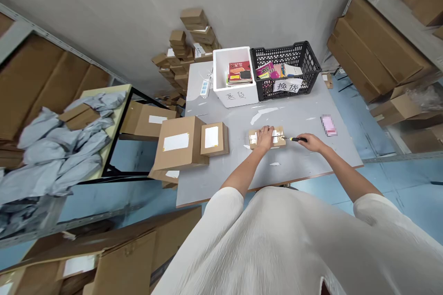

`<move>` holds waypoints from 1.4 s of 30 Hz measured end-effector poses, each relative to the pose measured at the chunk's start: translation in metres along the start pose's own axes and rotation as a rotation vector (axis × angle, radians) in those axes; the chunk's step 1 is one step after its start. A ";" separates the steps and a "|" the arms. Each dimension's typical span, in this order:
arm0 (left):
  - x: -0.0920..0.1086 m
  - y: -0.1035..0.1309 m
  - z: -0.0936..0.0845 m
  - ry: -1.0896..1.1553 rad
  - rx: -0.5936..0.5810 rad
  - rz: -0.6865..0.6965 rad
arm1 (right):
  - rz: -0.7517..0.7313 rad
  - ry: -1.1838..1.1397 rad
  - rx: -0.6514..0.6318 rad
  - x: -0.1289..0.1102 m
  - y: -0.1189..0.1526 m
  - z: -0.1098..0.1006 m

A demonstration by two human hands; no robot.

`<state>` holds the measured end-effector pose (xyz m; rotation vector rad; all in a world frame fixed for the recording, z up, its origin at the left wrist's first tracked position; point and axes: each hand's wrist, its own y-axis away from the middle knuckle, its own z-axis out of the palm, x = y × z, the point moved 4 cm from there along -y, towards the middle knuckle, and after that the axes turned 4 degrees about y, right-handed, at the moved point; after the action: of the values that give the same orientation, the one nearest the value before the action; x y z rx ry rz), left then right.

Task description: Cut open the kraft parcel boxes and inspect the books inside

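1. On the table (pixel 221 179), a small carton (pixel 278 142) is pressed down by the spread left hand (pixel 265 137), seemingly for steadiness.
2. A knife (pixel 295 138) is gripped by the right hand (pixel 311 142), its blade end at the carton.

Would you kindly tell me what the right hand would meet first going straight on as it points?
Likely the cardboard box under the left hand; the cutter in the right hand points at it, though depth is unclear.
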<state>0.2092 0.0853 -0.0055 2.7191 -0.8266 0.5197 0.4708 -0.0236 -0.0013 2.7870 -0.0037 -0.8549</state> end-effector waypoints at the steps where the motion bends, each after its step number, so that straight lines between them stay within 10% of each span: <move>1: 0.000 -0.002 0.000 0.001 -0.005 0.000 | -0.031 0.070 0.009 -0.001 0.000 0.000; 18: -0.004 -0.001 0.015 -0.034 -0.038 0.022 | -0.009 0.228 0.092 -0.008 -0.010 0.025; 30: -0.003 0.002 0.016 0.033 -0.048 -0.021 | 0.135 0.167 0.215 0.025 -0.013 0.002; 42: -0.039 0.064 -0.004 -0.020 -0.033 -0.042 | -0.101 0.071 0.115 -0.072 -0.110 0.031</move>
<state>0.1408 0.0538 -0.0088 2.7092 -0.7746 0.4662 0.3868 0.0820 -0.0105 2.9453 0.1044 -0.8026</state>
